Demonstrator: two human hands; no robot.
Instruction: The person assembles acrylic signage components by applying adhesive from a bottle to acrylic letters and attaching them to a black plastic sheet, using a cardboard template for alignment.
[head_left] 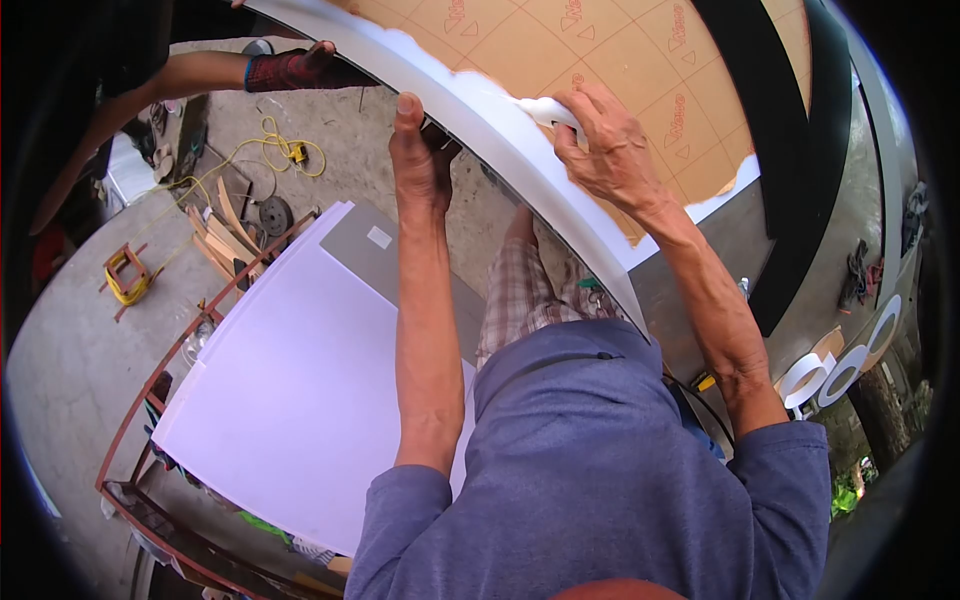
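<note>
My left hand (420, 165) is closed on the lower edge of a curved white strip (455, 125), thumb upright against its outer face, fingers partly hidden in shadow. Between the fingertips of my right hand (612, 150) is a small white squeeze bottle (548, 110). Its narrow tip points left, at the seam where the strip meets a panel (640, 60) covered in brown printed paper. White surface shows along the panel's torn paper edge. Farther up the same strip, a co-worker's gloved hand (300, 68) touches its edge.
A large white sheet (290, 380) lies on a rusty metal frame (120, 440) at left. A yellow cord (268, 150) and wood offcuts (225, 235) are on the floor. Black curved pieces (790, 200) rest at right, near white rings (842, 375).
</note>
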